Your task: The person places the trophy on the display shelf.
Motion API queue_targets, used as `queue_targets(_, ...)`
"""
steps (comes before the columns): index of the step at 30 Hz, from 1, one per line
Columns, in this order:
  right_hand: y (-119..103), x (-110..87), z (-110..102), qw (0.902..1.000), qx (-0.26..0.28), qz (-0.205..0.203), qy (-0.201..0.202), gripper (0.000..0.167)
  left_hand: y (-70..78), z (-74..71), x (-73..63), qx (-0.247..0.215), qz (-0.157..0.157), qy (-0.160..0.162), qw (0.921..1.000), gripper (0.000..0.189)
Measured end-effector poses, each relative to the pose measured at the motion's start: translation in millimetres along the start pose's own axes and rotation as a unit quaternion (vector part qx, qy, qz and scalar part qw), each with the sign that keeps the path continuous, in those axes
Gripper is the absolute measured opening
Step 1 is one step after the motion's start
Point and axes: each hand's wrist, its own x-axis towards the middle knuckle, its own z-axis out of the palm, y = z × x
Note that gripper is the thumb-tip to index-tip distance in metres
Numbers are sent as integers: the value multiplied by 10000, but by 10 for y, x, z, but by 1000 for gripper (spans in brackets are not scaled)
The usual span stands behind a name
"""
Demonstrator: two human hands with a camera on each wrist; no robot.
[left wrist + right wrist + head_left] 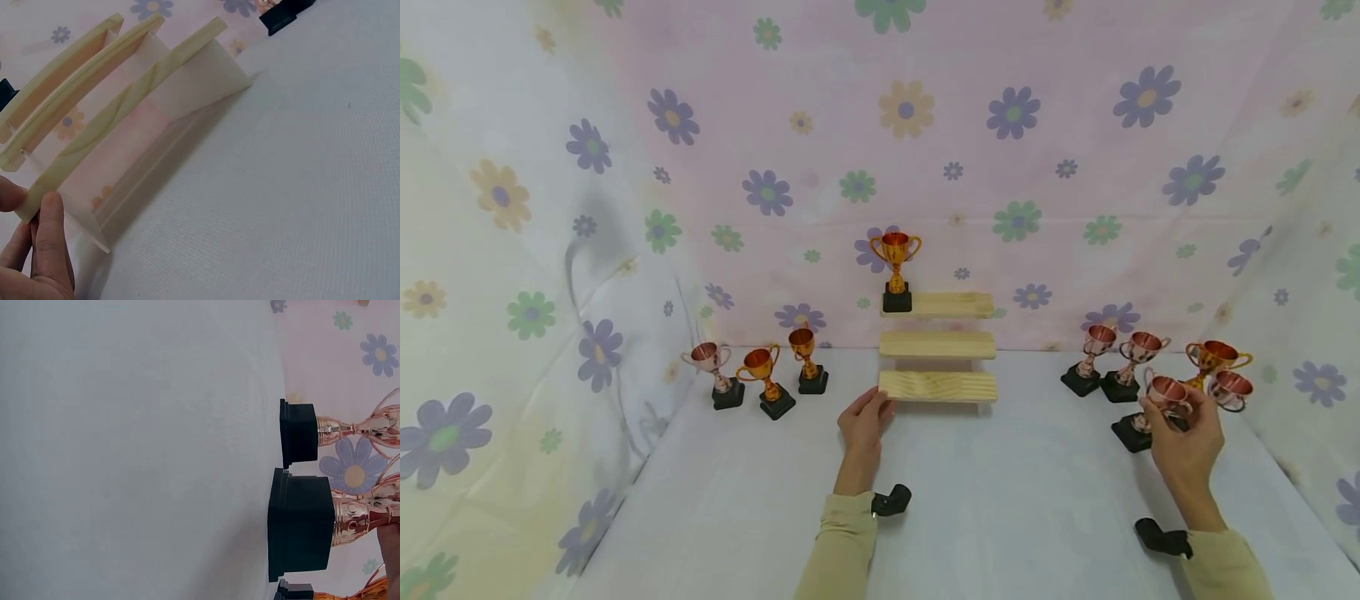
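Observation:
My left hand [863, 429] pinches the left end of the lowest board of a three-step wooden shelf [936, 386]. In the left wrist view the thumb lies on top of that board [119, 115] and the fingers [51, 237] beneath it. A gold trophy cup [896, 250] stands on the left part of the top step. On the right, my right hand [1189, 437] grips a rose-gold trophy cup [1168, 392] by its cup. Its black base [303, 528] shows large in the right wrist view; whether it touches the table I cannot tell.
Left of the shelf stand a rose-gold trophy [707, 358] and two gold trophies [760, 364] [802, 343]. Around my right hand are rose-gold trophies [1099, 340] [1142, 348] [1230, 387] and a gold trophy [1216, 357]. A flowered cloth [955, 217] hangs behind the white table [1000, 500].

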Motion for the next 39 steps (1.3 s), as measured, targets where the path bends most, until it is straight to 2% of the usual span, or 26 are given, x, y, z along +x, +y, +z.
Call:
queue_targets(10, -107, -198, -66, 9988, 169, -235, -395, 56, -1, -11, 10, 19, -82, -20, 10000, 32)
queue_targets(21, -435, -514, -83, 9924, 485, -506, -1014, 66, -6, -16, 2, 43, -115, -43, 9999, 31)
queue_targets(25, -580, -633, -37, 9880, 636, -427, -1344, 64, -8, -14, 6, 31, -70, -31, 10000, 31)
queue_targets(28, -670, -722, 28, 9806, 994, -437, -1634, 64, -3, -12, 10, 8, -59, -34, 10000, 31)
queue_targets(32, -773, -863, 141, 9652, 1563, -634, -1998, 65, -15, -16, 11, -30, -95, -32, 9999, 32)
queue_targets(36, -854, -1012, 298, 9458, 2003, -1077, -2318, 66, -41, -19, 20, -120, -97, -23, 9999, 32)
queue_targets(39, -918, -1115, 438, 9275, 2321, -1353, -2598, 67, -41, -15, 24, -144, -75, -43, 9999, 31)
